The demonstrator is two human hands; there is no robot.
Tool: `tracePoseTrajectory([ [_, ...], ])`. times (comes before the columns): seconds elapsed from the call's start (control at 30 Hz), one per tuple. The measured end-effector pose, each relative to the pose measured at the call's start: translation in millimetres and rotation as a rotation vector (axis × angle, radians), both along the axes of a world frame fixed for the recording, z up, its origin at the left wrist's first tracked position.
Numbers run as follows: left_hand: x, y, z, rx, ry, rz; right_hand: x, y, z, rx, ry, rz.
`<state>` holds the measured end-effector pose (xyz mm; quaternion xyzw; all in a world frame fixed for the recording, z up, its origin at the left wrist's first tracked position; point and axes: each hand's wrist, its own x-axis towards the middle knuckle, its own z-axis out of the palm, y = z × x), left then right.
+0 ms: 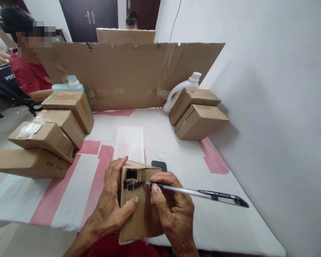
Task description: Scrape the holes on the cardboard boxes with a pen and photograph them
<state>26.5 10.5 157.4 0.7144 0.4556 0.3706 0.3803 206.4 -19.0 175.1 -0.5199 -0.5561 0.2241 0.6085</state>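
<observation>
Fingers [128, 207] of the left hand [111, 210] wrap the left edge of a small cardboard box [139, 207], thumb pressed flat on its front face; the box stands tilted at the near table edge. Right hand [173, 210] fingers are pinched shut round a pen [195, 192], clear barrel with a dark cap end, tip laid on a black scribbled patch on the box's upper face. Just above that patch, a dark ragged hole.

Just beyond the fingers: a small black flat object [159, 165] on the white cloth with pink bands [155, 128]. Further left, a leaning stack of four brown cartons [50, 132], tape on one. Far right, two more cartons [198, 114], with a white plastic jug [180, 89] behind them. A creased cardboard sheet [128, 75] stands as a screen across the back. Beyond it on the left, a person in a red shirt [29, 76].

Both wrists come in low from the near edge, palms turned inward toward the box.
</observation>
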Motion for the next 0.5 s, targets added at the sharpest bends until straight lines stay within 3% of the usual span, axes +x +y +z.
tracePoseTrajectory([
  [0.2,0.5,-1.7,3.1,0.024,0.022,-0.018,-1.7,4.0,1.6,-0.061,0.03,-0.075],
  [0.33,-3.2,-0.1,7.2,-0.012,0.019,-0.025,24.2,12.3,5.6,-0.051,0.255,-0.134],
  [0.4,-7.8,2.3,7.7,-0.042,0.017,-0.012,49.4,15.9,-4.4,-0.088,0.279,-0.241],
  [0.5,-15.7,7.5,4.9,-0.08,-0.016,0.038,87.7,15.8,-46.2,-0.338,0.006,-0.333],
])
